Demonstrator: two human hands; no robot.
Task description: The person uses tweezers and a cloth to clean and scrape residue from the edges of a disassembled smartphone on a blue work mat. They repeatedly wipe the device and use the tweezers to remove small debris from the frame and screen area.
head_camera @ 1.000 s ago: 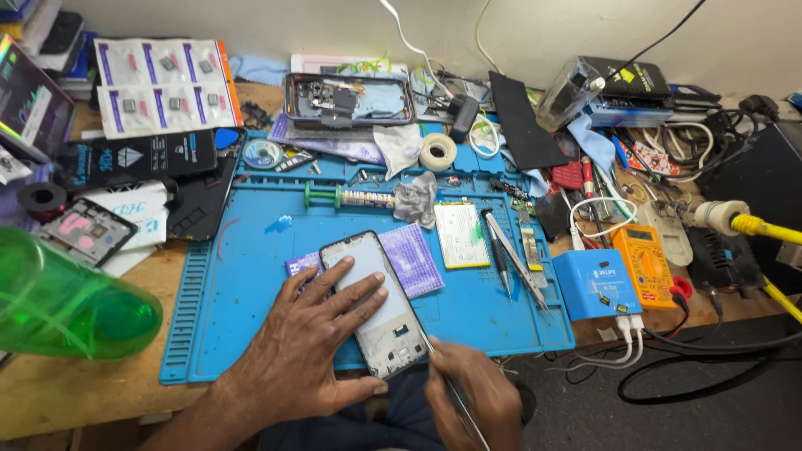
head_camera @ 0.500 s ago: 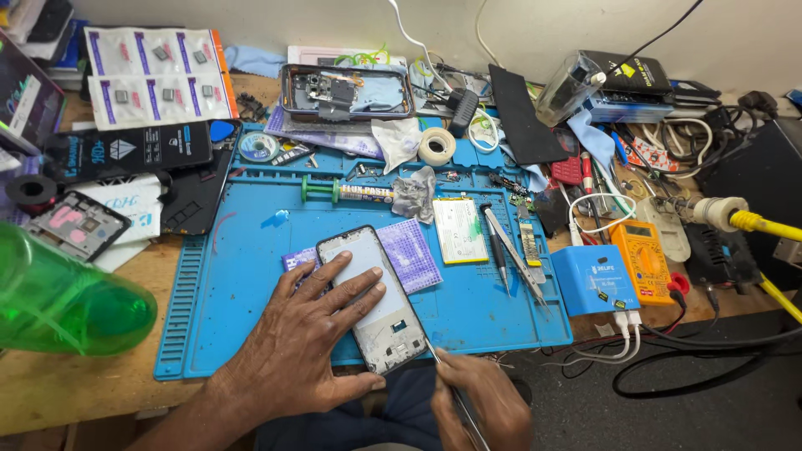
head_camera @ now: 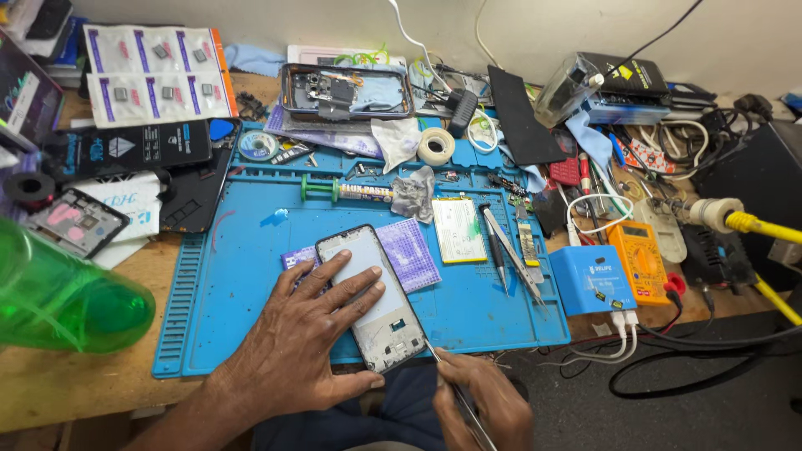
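Meanwhile left hand (head_camera: 313,334) lies flat on phone frame (head_camera: 373,296); right hand (head_camera: 484,405) grips tweezers (head_camera: 455,392) beside purple packet (head_camera: 409,253).

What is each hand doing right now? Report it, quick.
Left hand: open, fingers spread, pressed flat on the phone frame.
Right hand: closed around a thin metal tool, its tip at the frame's lower edge.
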